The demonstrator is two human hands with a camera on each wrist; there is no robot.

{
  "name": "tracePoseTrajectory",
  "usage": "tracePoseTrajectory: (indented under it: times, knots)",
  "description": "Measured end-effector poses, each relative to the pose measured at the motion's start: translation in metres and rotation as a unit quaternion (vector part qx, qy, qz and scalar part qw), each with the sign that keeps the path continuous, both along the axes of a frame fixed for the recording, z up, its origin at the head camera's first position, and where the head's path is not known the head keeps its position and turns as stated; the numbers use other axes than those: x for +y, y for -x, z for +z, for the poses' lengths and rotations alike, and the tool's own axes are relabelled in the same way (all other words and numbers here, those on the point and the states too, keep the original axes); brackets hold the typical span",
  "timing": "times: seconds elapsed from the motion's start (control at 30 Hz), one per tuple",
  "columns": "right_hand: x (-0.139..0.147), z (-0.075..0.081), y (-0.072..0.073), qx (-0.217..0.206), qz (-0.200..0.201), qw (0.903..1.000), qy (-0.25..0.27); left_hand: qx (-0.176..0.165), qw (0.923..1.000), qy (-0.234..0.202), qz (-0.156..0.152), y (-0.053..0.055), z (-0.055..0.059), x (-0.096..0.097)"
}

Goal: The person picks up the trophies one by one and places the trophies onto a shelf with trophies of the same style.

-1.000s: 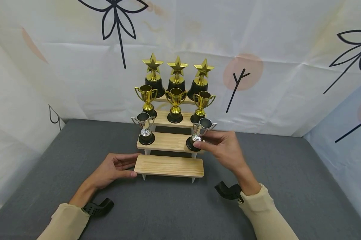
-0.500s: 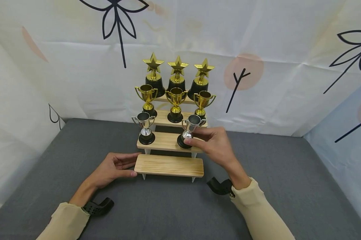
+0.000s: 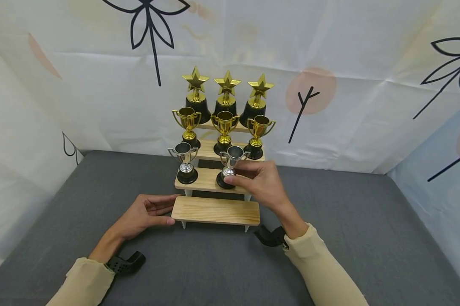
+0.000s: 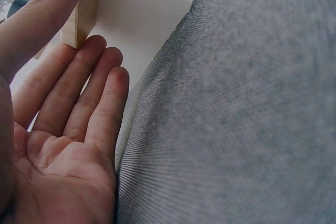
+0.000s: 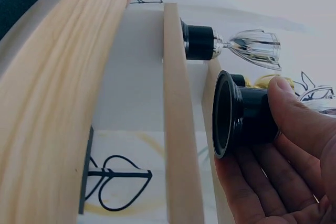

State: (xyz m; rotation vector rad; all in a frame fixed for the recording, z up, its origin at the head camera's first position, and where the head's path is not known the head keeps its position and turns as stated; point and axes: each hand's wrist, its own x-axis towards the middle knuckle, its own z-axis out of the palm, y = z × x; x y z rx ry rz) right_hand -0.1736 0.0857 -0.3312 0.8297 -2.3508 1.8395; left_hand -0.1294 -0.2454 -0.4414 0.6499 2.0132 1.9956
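My right hand point(image 3: 261, 185) pinches a small silver trophy cup point(image 3: 233, 156) between thumb and fingers, above the second step from the bottom of a wooden tiered stand point(image 3: 216, 211). The right wrist view shows the hollow underside of its black base point(image 5: 254, 116), apart from the step. On that step's left end stands another silver trophy cup point(image 3: 185, 164). My left hand point(image 3: 143, 216) lies at the left end of the lowest step, thumb and fingers at its edge. Its fingers are fairly straight in the left wrist view, with fingertips close to the wood point(image 4: 86, 11).
Three gold trophy cups point(image 3: 224, 123) stand on the step behind, and three gold star trophies point(image 3: 226, 85) on the top step. Behind the stand hangs a patterned white cloth point(image 3: 359, 106). Grey cloth point(image 3: 214, 263) covers the table.
My right hand has moved left along the step with the silver trophy cup, from the step's right end toward its middle. The left hand has stayed in place.
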Motion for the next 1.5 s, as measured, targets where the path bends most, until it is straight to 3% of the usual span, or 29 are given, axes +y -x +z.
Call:
tracePoseTrajectory:
  times: [0.47,1.5]
  knots:
    - [-0.012,-0.008,0.003,-0.027,-0.015,0.9995,0.006,-0.003,1.0000,-0.001,0.001,0.000,0.000,0.000]
    - [-0.017,-0.013,0.006,-0.026,-0.039,0.9988,-0.015,-0.004,1.0000,0.006,0.002,0.001,0.000,0.000]
